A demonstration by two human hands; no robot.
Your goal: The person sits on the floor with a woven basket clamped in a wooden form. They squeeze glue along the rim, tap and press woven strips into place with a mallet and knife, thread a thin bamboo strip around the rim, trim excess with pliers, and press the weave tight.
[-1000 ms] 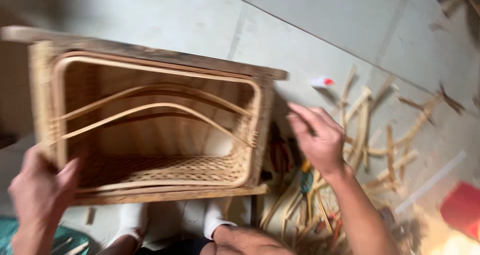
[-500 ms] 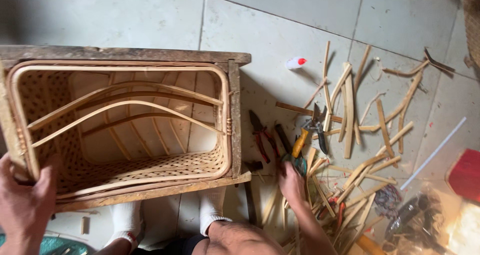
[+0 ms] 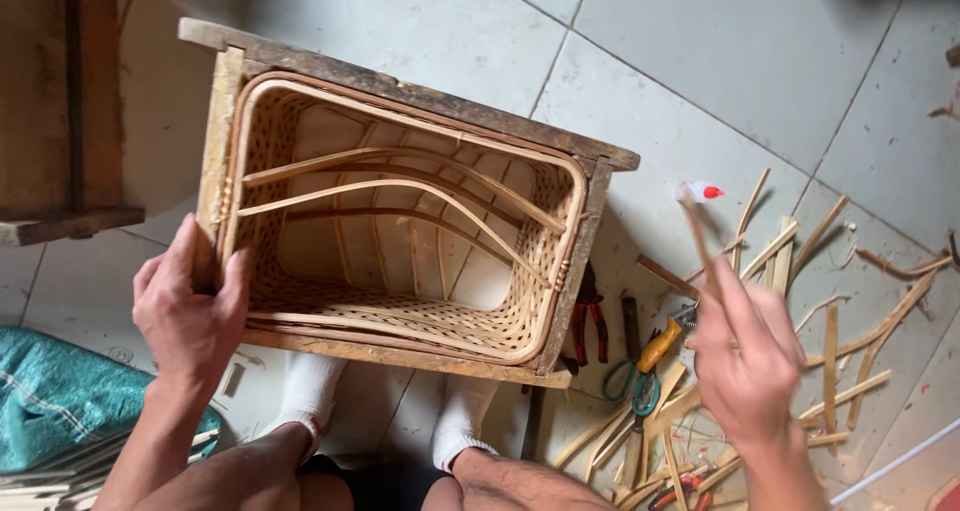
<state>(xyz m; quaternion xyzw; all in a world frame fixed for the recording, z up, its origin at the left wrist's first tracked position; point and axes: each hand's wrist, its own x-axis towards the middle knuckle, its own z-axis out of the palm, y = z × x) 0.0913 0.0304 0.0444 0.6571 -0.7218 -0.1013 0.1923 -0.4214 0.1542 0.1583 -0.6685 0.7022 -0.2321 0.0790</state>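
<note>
Now my left hand (image 3: 190,316) clasps the frame of the woven basket (image 3: 400,231) at centre left — my right hand (image 3: 745,356), lower right, pinches a thin bamboo strip (image 3: 697,233).

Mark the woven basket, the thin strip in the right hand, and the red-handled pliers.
woven basket (image 3: 300,136): head view, woven inner wall at its upper left.
thin strip (image 3: 697,233): head view, shaft above the fingers.
red-handled pliers (image 3: 588,323): head view, between its red handles on the floor.

One woven basket (image 3: 400,241), one wooden frame (image 3: 420,96), two hands, two white socks, roughly four tools — partly hidden.
</note>
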